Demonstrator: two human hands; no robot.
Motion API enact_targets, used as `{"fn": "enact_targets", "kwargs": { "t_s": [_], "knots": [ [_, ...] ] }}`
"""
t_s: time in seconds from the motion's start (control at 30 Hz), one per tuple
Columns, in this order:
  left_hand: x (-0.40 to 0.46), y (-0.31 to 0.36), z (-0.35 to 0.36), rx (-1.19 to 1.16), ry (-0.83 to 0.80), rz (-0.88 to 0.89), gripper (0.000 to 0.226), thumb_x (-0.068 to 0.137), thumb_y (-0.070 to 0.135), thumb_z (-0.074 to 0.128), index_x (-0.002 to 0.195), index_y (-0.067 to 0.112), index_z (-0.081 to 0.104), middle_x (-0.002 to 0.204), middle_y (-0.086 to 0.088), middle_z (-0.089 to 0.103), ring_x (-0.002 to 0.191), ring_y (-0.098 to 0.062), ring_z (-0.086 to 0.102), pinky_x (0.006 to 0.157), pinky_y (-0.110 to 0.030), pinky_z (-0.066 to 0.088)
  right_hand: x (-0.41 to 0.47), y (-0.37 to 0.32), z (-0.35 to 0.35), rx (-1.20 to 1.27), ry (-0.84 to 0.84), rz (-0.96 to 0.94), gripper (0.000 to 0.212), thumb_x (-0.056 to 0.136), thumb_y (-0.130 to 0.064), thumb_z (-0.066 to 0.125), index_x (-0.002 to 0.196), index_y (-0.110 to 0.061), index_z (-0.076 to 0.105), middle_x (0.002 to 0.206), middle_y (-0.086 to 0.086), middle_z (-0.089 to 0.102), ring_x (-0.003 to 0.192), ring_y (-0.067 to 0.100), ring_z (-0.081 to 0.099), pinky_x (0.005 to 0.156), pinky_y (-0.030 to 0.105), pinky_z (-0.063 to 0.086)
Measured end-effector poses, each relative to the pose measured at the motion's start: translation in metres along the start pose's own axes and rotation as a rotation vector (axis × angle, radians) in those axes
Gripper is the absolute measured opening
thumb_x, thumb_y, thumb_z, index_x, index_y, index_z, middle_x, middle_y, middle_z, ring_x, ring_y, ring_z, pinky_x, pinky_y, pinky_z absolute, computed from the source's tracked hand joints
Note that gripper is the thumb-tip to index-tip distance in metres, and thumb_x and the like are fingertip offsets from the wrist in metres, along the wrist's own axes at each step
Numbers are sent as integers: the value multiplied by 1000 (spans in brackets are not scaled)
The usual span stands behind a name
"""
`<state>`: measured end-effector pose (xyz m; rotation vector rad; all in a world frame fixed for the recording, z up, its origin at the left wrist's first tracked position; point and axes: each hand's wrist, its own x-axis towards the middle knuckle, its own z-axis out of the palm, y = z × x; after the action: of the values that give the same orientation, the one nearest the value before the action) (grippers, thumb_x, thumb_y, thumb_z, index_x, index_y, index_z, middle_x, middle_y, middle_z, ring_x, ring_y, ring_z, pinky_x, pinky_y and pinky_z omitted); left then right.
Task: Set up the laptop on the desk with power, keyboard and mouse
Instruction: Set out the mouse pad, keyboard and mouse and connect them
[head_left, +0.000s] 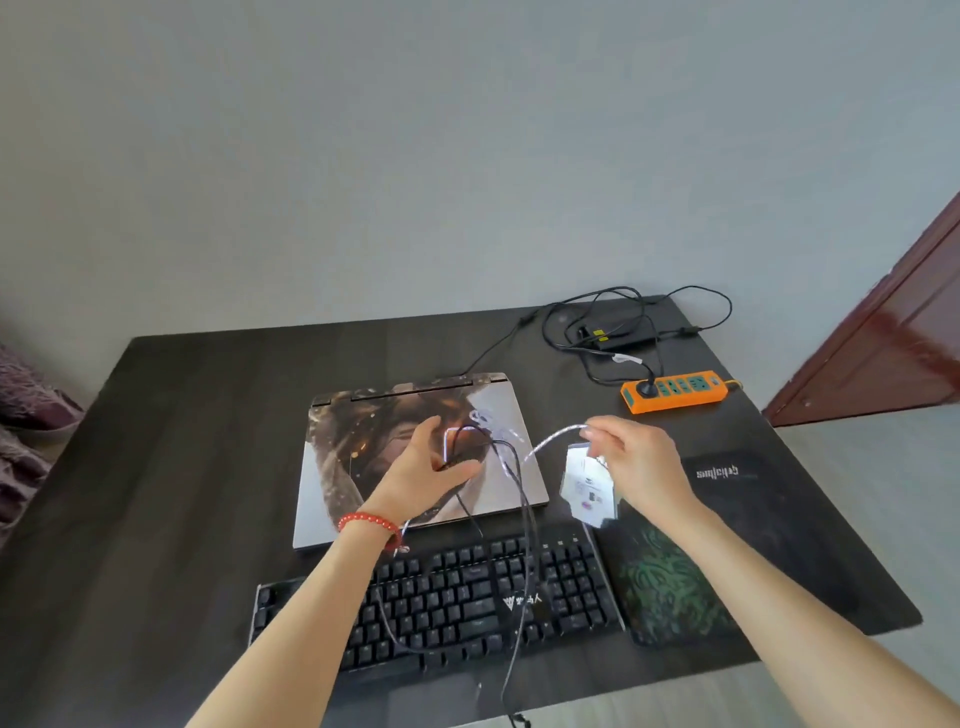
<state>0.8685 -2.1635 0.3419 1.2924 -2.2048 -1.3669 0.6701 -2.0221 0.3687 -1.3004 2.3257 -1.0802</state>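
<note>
On the dark desk (208, 415) a closed laptop (363, 467) lies flat, its lid covered with a picture skin, and a black cord runs from its back edge toward the far right corner. Above the lid the left hand (426, 478), a red bead bracelet (370, 522) on its wrist, curls its fingers round a bunch of black cable (511, 467) whose loops hang down across the keyboard (441, 608) and past the desk's near edge. Just to the right, the right hand (636, 462) pinches the cable's pale, shiny stretch between thumb and fingertips, and a white paper tag (589, 488) dangles under it. The keyboard sits near the front edge, right before the laptop, with a green patterned mouse pad (670, 587) touching its right end. Far right at the back, a black power brick (623, 332) lies among coiled cords, and nearer, an orange power strip (675, 391) holds one black plug. I cannot make out a mouse.
</note>
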Motion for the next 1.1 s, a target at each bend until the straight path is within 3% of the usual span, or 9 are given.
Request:
{"fn": "enact_targets", "kwargs": {
  "t_s": [0.07, 0.2, 0.43, 0.57, 0.7, 0.8, 0.87, 1.0, 1.1],
  "knots": [
    [6, -8, 1, 152, 54, -19, 63, 88, 24, 58, 140, 15, 24, 95, -6, 58, 89, -22, 55, 86, -33, 43, 1, 12, -10, 27, 71, 86, 19, 90, -16, 52, 75, -20, 63, 61, -12, 60, 55, 6, 49, 62, 29, 35],
    [13, 0, 14, 160, 59, 21, 50, 90, 20, 52, 136, 11, 35, 118, -14, 57, 105, -27, 54, 90, -32, 42, -5, 29, -22, 40, 133, 159, 22, 90, -13, 51, 72, -25, 60, 61, -11, 62, 56, 11, 50, 60, 31, 37],
    [9, 53, 87, 303, -24, 418, 43, 90, 35, 49, 132, 27, 43, 136, 2, 45, 129, -21, 33, 107, -47, 27, -11, 51, -60, -174, 237, 74, 15, 92, -20, 51, 92, -16, 65, 68, -5, 64, 68, 21, 56, 65, 35, 42],
    [14, 81, 122, 338, -225, 436, 31, 94, 37, 42, 93, 16, 66, 84, -2, 61, 86, -21, 58, 80, -30, 41, -6, 73, -87, -104, 393, 104, 15, 91, -12, 49, 93, -10, 64, 74, 5, 68, 72, 29, 59, 63, 35, 40],
    [29, 91, 139, 396, -162, 426, 35, 95, 33, 42, 75, 12, 61, 78, -5, 59, 77, -25, 59, 68, -29, 41, 2, 103, -120, -69, 471, 162, 14, 91, -14, 50, 91, -10, 64, 80, 9, 71, 74, 31, 60, 62, 32, 38],
    [41, 94, 141, 527, -189, 369, 28, 92, 31, 47, 84, 12, 64, 83, -2, 46, 81, -28, 59, 73, -32, 46, 6, 124, -132, -107, 453, 206, 13, 91, -16, 52, 91, -12, 64, 81, 6, 71, 78, 33, 60, 61, 32, 36],
    [48, 101, 150, 587, -204, 338, 23, 89, 33, 51, 101, 18, 63, 105, -4, 50, 93, -25, 57, 86, -36, 47, 10, 138, -138, -89, 410, 248, 12, 90, -17, 52, 89, -14, 64, 74, -4, 65, 78, 31, 58, 62, 31, 34],
    [52, 126, 184, 538, -190, 393, 50, 84, 48, 54, 130, 29, 43, 138, 4, 40, 126, -21, 36, 104, -42, 34, 14, 161, -145, -59, 354, 191, 13, 91, -12, 49, 87, -16, 61, 72, -12, 64, 67, 18, 52, 59, 30, 31],
    [49, 143, 220, 462, -279, 434, 17, 89, 37, 51, 103, 28, 57, 107, 2, 64, 102, -22, 56, 87, -35, 44, 20, 175, -153, 14, 378, 162, 12, 91, -12, 49, 86, -16, 60, 67, -12, 64, 63, 16, 52, 60, 30, 35]
  ]
}}
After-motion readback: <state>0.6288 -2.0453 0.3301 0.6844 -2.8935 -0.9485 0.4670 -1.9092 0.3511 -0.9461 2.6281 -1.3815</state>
